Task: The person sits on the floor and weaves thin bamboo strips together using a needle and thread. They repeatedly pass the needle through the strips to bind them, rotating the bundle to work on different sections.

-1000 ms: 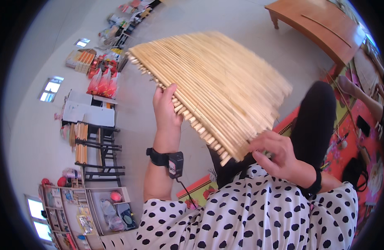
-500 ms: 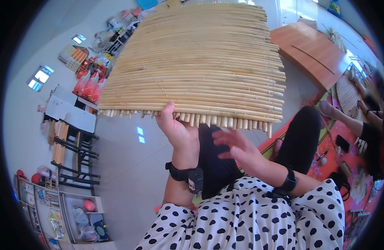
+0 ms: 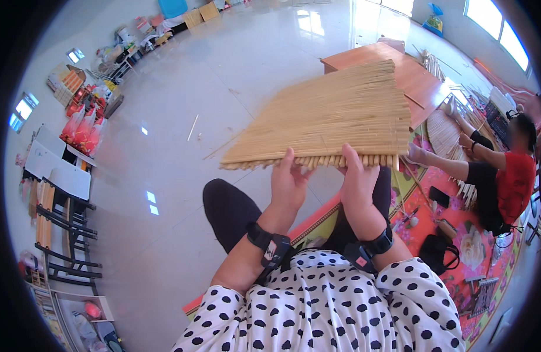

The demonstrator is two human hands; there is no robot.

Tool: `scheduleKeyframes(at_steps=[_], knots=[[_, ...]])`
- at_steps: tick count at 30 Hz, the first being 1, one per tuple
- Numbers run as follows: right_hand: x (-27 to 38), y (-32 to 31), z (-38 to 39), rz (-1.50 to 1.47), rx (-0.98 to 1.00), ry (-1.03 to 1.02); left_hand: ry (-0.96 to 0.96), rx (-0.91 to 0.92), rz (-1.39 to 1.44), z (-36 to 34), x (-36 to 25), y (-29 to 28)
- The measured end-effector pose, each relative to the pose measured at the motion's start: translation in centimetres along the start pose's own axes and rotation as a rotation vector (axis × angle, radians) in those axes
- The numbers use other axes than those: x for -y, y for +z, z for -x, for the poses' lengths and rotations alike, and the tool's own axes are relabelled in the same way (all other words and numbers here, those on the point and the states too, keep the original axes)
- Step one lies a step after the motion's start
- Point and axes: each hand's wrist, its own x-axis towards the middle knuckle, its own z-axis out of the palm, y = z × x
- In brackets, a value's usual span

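- The left hand [image 3: 288, 186] is near the centre of the frame, its forearm slanting up and rightward from the lower edge; thumb on top and fingers beneath, it pinches the near edge of the stick mat [image 3: 329, 114].
- The right hand [image 3: 359, 185], just right of centre, holds the same edge in a like grip, thumb on top, its forearm leaning up and leftward.
- The stick mat spans the upper middle of the frame, held up in the air, its left end tapering low and its right side reaching up in front of the brown table [image 3: 426, 82].
- The left wrist device [image 3: 276, 251] bears a pale patch and the right wrist device [image 3: 360, 257] a small pinkish one; any print on them is too small to read.
- Half a second earlier, the right hand was free below the edge with fingers spread; now it grips too.
- The stick mat's top has dropped from the upper rim, and a seated person in red [image 3: 514, 185] shows more fully at right.
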Motion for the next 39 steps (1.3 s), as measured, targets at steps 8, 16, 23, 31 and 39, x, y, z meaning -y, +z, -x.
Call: scheduleKeyframes(at_steps=[8, 16, 23, 31, 39], knots=[[0.7, -4.3, -9.3, 0.945, 0.006, -0.546, -0.126, 0.449, -1.391, 5.7, -2.3, -1.2], [1.9, -1.1, -9.1, 1.191, 0.307, -0.46, 0.742, 0.182, -1.808, 6.7, -8.9, 0.8], [0.4, 5.3, -7.1, 1.314, 0.572, -0.449, 0.906, 0.204, -1.815, 5.1, -13.6, 4.3], [-1.1, 8.5, -4.3, 1.241, 0.638, -0.391, 0.681, 0.386, -1.907, 0.6, -13.1, 2.6], [-0.3, 6.9, -4.2, 1.015, 0.869, -0.159, 0.599, 0.638, -2.038, -0.5, -13.4, 1.6]])
